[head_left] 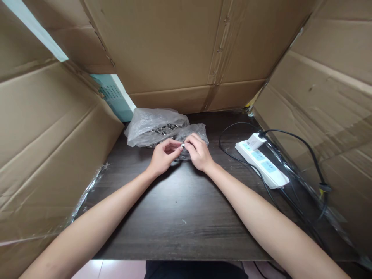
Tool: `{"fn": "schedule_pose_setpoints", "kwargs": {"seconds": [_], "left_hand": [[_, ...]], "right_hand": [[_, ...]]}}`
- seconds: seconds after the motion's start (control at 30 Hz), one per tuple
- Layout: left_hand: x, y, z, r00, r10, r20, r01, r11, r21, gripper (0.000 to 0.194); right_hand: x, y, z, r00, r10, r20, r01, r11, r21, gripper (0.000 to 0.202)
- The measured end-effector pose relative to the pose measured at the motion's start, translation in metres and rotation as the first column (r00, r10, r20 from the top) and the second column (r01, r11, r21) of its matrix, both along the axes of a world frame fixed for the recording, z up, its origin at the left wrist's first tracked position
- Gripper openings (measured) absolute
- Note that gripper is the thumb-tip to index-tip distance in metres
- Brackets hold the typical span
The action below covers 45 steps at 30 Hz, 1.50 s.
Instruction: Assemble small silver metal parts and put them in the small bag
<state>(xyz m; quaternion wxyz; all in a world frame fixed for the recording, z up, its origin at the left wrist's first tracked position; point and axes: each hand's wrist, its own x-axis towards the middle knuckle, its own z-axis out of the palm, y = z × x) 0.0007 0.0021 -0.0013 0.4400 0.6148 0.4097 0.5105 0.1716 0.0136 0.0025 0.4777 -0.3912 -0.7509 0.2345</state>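
My left hand (163, 156) and my right hand (198, 152) meet fingertip to fingertip over a dark wooden table (180, 209). Between the fingers of both hands sits a small shiny metal part (183, 145); its exact shape is too small to tell. Just behind the hands lie two clear plastic bags: a larger one (154, 126) filled with several small metal pieces, and a smaller one (195, 131) under my right fingers.
Cardboard walls stand at the left (49, 147), back (180, 54) and right (322, 100). A white power strip (263, 164) with a plugged-in white adapter (255, 140) and black cables (308, 186) lies at the right. A pale green box (116, 97) shows at the back left.
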Motion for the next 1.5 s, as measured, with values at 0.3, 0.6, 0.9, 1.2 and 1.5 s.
{"fn": "schedule_pose_setpoints", "kwargs": {"seconds": [0.3,0.6,0.9,1.2,1.5], "left_hand": [[0.0007,-0.0025,0.0015,0.999,-0.030,-0.041,0.032,0.999,0.035,0.032],[0.0000,-0.0003,-0.0003,0.999,0.006,-0.046,-0.003,0.998,0.065,0.031],[-0.0008,-0.0037,-0.0009,0.993,-0.041,-0.111,0.050,0.995,0.086,0.024],[0.0003,-0.0026,-0.0002,0.998,-0.004,-0.070,0.009,0.998,0.066,0.025],[-0.0002,-0.0022,-0.0007,0.998,-0.002,-0.070,0.007,0.997,0.079,0.025]], "right_hand": [[-0.0008,0.0021,-0.0027,1.000,0.003,0.003,-0.003,1.000,-0.005,0.034],[-0.0002,0.0007,-0.0006,0.999,0.000,-0.035,0.001,1.000,0.022,0.016],[-0.0001,0.0026,-0.0027,0.997,0.049,-0.060,-0.050,0.999,-0.013,0.030],[0.0001,0.0008,0.0002,0.999,0.022,-0.032,-0.021,1.000,0.011,0.019],[0.0001,0.0020,-0.0017,0.999,0.040,-0.019,-0.040,0.999,-0.007,0.024]]}}
